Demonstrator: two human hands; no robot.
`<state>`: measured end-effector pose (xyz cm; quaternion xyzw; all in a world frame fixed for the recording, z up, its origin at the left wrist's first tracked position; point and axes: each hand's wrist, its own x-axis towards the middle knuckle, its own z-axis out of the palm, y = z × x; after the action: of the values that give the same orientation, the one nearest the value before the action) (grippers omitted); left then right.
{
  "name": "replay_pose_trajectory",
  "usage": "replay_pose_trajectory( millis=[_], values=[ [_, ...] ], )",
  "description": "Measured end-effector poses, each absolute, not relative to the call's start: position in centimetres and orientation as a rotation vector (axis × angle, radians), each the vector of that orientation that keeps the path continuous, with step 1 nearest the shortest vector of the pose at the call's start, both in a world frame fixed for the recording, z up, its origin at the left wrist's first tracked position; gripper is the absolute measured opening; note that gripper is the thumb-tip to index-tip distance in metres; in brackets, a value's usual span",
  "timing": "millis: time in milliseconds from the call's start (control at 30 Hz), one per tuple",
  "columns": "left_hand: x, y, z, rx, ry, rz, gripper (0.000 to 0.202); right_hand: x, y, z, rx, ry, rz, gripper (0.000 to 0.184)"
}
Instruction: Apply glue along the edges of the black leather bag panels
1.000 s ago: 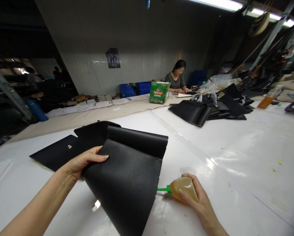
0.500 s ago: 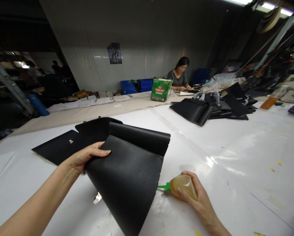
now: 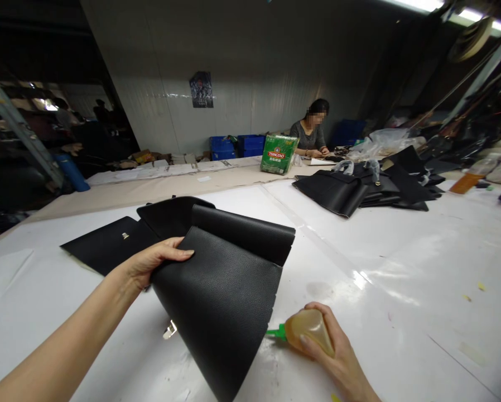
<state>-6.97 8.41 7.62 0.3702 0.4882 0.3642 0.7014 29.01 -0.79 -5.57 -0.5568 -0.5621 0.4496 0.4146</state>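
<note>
A black leather bag piece (image 3: 221, 290), folded over along its upper part, is held up by my left hand (image 3: 162, 259), thumb on top and the other fingers hidden beneath. My right hand (image 3: 332, 346) is wrapped round a squeeze bottle (image 3: 309, 332) of amber liquid. Its green nozzle (image 3: 278, 332) points left at the notched right edge of the leather; the tip meets or passes behind that edge, I cannot tell which. A metal clasp (image 3: 170, 330) shows below the piece's left edge. Behind my left hand lies a flat black panel (image 3: 108, 244) with a small metal fitting.
On the white tabletop (image 3: 401, 335), a pile of black bag pieces (image 3: 359, 187) lies at the back right, near a bottle of orange liquid (image 3: 472, 176). A green carton (image 3: 278, 155) stands at the far edge. Behind it a co-worker (image 3: 311, 131) sits working with both hands.
The green nozzle has moved down along the leather's right edge, towards me, with my right hand. My left hand keeps its hold on the leather. The whole view has shifted slightly.
</note>
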Motion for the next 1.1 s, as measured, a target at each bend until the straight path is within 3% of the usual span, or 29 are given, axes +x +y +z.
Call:
replay_pose_trajectory(
  millis=[100,233,500,667,833,1100],
  values=[
    [-6.9,8.4,7.7,0.836,1.080,0.807,0.032,28.2,-1.4,-5.1,-1.340,-1.343,1.214,0.048],
    [-6.8,8.3,7.8,0.851,1.082,0.797,0.028,28.1,-1.0,-4.5,-1.450,-1.268,1.050,0.047],
    [-7.0,8.2,7.7,0.833,1.083,0.823,0.035,27.3,-2.3,-5.2,-1.330,-1.344,1.233,0.048],
    [-7.2,8.3,7.4,0.849,1.050,0.807,0.034,27.6,-2.3,-4.9,-1.464,-1.317,1.066,0.048],
    [-7.6,8.3,6.9,0.839,1.039,0.820,0.037,27.3,-3.1,-5.8,-1.372,-1.391,1.193,0.048],
    [-7.6,8.4,6.9,0.830,1.026,0.819,0.036,27.2,-3.7,-5.8,-1.407,-1.385,1.137,0.048]
  ],
)
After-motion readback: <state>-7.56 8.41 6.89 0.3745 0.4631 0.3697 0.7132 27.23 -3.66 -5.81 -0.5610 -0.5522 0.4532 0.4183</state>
